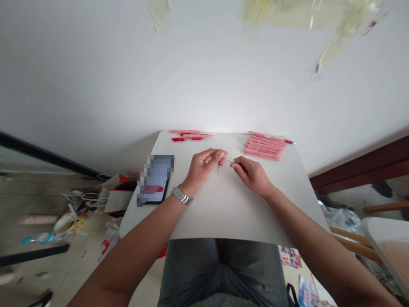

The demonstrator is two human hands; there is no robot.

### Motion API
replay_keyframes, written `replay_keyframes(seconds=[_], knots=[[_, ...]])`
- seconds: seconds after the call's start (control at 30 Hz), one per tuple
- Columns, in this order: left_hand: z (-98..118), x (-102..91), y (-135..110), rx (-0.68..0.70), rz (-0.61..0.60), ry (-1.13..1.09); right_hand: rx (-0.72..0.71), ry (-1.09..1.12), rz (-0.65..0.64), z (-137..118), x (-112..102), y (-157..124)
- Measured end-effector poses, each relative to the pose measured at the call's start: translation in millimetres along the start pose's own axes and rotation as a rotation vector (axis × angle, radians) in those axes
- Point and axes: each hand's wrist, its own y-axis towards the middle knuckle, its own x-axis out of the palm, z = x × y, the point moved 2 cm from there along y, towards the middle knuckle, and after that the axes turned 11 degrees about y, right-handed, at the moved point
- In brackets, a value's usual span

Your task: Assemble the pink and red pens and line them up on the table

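Note:
Over the middle of the white table, my two hands meet. Closed fingers of my left hand hold a pink pen, mostly hidden by the hand. A small orange-tipped piece sticks out below those fingers; its kind is unclear. My right hand pinches one end of a clear thin tube, whose other end reaches the left fingertips. Whether the tube enters the pen cannot be made out. Several pink pens lie side by side beyond my right hand. More pink and red pens lie at the back left.
A phone lies on the table's left side. Behind the table stands a white wall. Boxes, cables and a plastic bottle are on the floor at left. A white stool or chair is at right.

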Motion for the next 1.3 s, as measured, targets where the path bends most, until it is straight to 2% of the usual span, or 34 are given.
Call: replay_keyframes(seconds=[0.47, 0.7, 1.0, 1.2, 1.3], knots=[[-4.3, 1.0, 0.7, -0.021, 0.02, -0.021, 0.009, 0.064, 0.017, 2.1, -0.5, 0.5], [-5.1, 0.9, 0.1, -0.017, 0.021, -0.002, 0.0, 0.043, 0.065, 4.8, -0.8, 0.3], [-5.6, 3.5, -1.0, -0.01, -0.038, -0.018, 0.016, 0.029, 0.096, 5.0, -1.9, 1.2], [-7.8, 4.9, -0.2, -0.01, -0.017, -0.039, -0.092, -0.022, 0.025, 3.3, -2.4, 3.4], [-6.8, 5.1, 0.3, -0.01, -0.009, -0.049, -0.113, -0.025, 0.039, 3.5, -2.6, 3.7]])
